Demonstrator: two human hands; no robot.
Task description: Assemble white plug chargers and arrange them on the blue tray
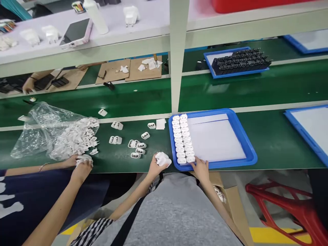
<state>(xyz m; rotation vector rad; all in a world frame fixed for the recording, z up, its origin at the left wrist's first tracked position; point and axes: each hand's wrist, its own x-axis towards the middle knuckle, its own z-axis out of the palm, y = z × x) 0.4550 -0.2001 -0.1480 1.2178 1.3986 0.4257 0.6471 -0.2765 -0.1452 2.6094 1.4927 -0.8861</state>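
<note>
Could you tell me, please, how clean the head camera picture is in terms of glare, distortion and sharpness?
Head view: soft overhead light with weak shadows; a pale glare patch on the green belt behind the post; the shelf edges bow from wide-angle distortion; the clear plastic bag glints; the left hand and right hand look slightly soft, and the white parts in the blue tray are nearly washed out.

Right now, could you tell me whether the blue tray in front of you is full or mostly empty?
Mostly empty: the blue tray holds only two rows of white adapters along its left edge.
</note>
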